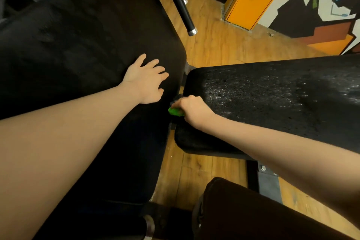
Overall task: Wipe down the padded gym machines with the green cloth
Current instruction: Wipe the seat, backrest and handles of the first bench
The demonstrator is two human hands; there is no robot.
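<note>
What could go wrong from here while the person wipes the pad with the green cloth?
The green cloth is bunched small in the right hand at the pad's edge, so it may slip into the gap between the two pads. The speckled pad has white residue farther right that may be missed. The left hand rests flat on the other pad.

Narrow floor gap [176, 154] separates left pad [78, 45] from right pad [272, 103]; a black handle bar [183, 6] overhangs its far end.

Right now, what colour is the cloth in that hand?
Bright green; the cloth peeks from the right hand, seen in the head view.
</note>
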